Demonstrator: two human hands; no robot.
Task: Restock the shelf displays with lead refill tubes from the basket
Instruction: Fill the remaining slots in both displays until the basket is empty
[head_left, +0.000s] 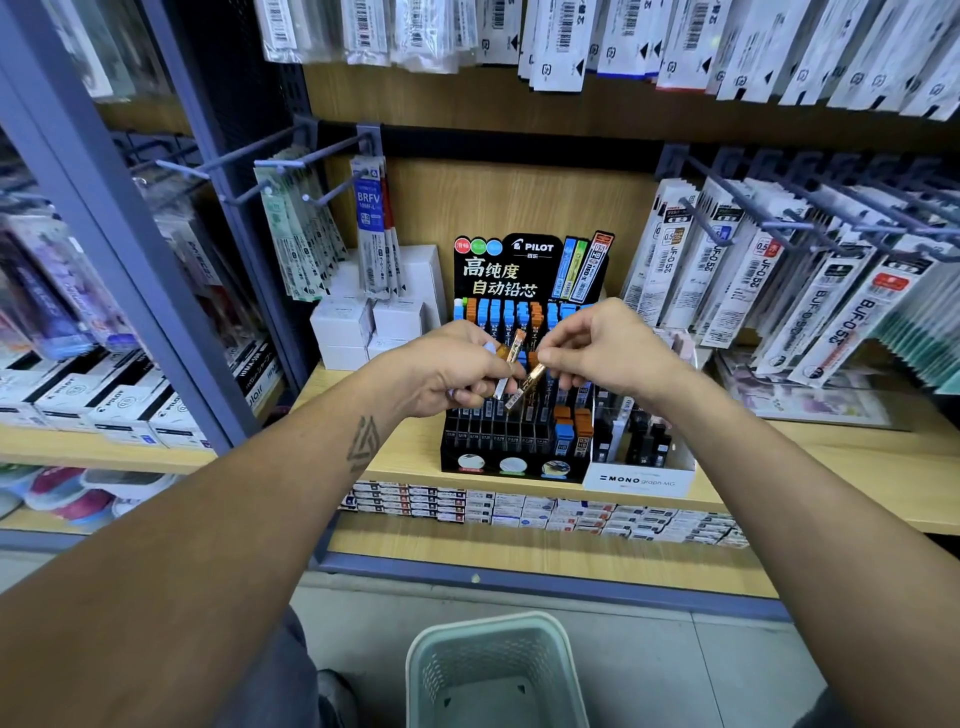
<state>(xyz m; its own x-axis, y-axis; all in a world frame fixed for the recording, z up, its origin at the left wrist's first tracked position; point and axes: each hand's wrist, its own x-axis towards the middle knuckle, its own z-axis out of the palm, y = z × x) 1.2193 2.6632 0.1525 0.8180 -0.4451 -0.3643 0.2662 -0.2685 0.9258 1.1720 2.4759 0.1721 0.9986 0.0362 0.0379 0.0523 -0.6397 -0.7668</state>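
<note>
Head view, looking down at a wooden shelf (395, 457) in a stationery aisle. Both forearms reach forward and the hands meet in front of a black Pilot display stand (519, 415) that sits on the shelf near its front edge.

The left hand (447, 371) has its fingers curled around several lead refill tubes (511, 366); one orange-capped tube stands nearly upright out of the grip, and pale tube ends show at either side of the fist. The right hand (602, 348) pinches the upper end of a single amber tube (527, 387) between thumb and forefinger; this tube is tilted, its lower end pointing down toward the stand's slots. The two hands are just beside each other, and the tubes they hold cross or touch; which one cannot be told.

The display stand holds rows of blue- and orange-capped tubes at its back and at its right front corner; many of the middle and front slots appear dark. Touching its right side stands a white Mono carton (641, 475) with dark tubes inside.

A pale green basket (431, 654) stands on the floor below the shelf's front edge, between the person's arms; no tubes can be made out in its visible interior.

White boxes (363, 322) are stacked at the shelf's back left corner. Packaged refills hang on hooks (779, 270) above the right side of the shelf.
</note>
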